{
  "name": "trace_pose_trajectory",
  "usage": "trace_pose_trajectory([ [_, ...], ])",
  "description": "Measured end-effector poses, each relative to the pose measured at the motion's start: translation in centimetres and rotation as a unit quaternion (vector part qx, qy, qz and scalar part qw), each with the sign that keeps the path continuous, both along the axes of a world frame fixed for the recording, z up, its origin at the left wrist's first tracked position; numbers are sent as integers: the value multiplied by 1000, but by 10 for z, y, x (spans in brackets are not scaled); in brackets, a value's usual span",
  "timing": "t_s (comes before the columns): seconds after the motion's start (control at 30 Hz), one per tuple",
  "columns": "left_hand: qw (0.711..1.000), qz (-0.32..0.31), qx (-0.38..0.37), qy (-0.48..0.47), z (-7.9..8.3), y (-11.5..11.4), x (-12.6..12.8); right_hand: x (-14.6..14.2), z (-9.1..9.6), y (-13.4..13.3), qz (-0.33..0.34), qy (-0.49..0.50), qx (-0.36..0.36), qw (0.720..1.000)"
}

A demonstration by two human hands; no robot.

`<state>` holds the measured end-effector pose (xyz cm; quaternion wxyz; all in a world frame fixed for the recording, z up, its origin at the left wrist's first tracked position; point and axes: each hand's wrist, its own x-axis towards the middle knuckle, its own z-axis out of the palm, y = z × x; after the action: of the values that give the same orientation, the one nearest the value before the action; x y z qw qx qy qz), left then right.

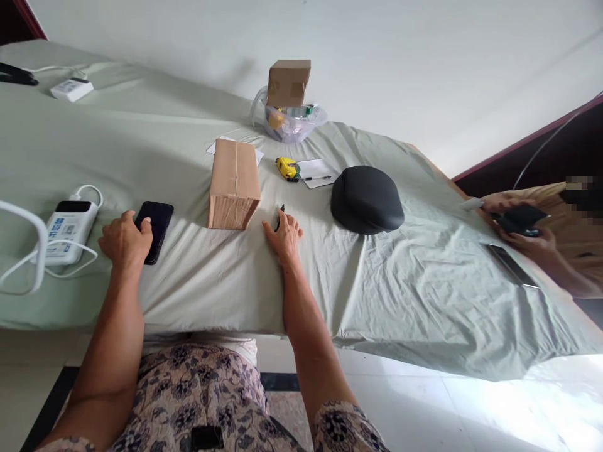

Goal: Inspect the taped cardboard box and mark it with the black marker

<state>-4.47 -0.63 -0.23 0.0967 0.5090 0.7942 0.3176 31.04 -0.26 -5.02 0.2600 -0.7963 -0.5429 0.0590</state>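
My left hand (125, 241) rests on the table's pale green cloth (211, 276) with its fingertips on the near edge of a black phone (156, 227) that lies flat. My right hand (284, 236) lies on the cloth with its fingers over a black pen (280, 214), whose tip sticks out past them. Whether the fingers grip the pen is unclear. A closed cardboard box (233, 184) stands between the two hands, just beyond them.
A white power bank (70, 228) with cables lies at the left. Farther back are a black domed case (367, 199), a yellow tape measure (287, 167), paper with a pen (317, 173) and a plastic bowl (292, 123) under a small box. Another person's hands (518, 227) hold a phone at the right.
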Motion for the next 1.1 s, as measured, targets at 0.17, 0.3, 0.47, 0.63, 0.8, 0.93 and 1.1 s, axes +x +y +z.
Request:
trace_pose_trajectory([
  [0.17, 999, -24, -28, -5, 12, -3, 3, 3, -8, 4, -16, 20, 84, 996],
  [0.3, 998, -32, -22, -53, 12, -7, -3, 5, -11, 9, -15, 32, 286, 957],
  [0.47, 987, -40, -33, -153, -7, -4, -6, -2, 4, 4, 8, 70, 429, 901],
  [0.63, 985, -55, -38, -162, -14, -2, 1, -21, 18, -8, 69, 156, 451, 876],
  [0.8, 970, -74, -30, -231, -7, -10, 6, -40, 24, -24, 184, 209, 386, 880],
  [0.93, 940, -90, 2, -330, -2, -18, 9, -48, 34, -35, 296, 186, 251, 902],
  [1.1, 898, -154, 68, -405, 12, -31, 19, -46, 46, -35, 441, 270, 22, 856],
])
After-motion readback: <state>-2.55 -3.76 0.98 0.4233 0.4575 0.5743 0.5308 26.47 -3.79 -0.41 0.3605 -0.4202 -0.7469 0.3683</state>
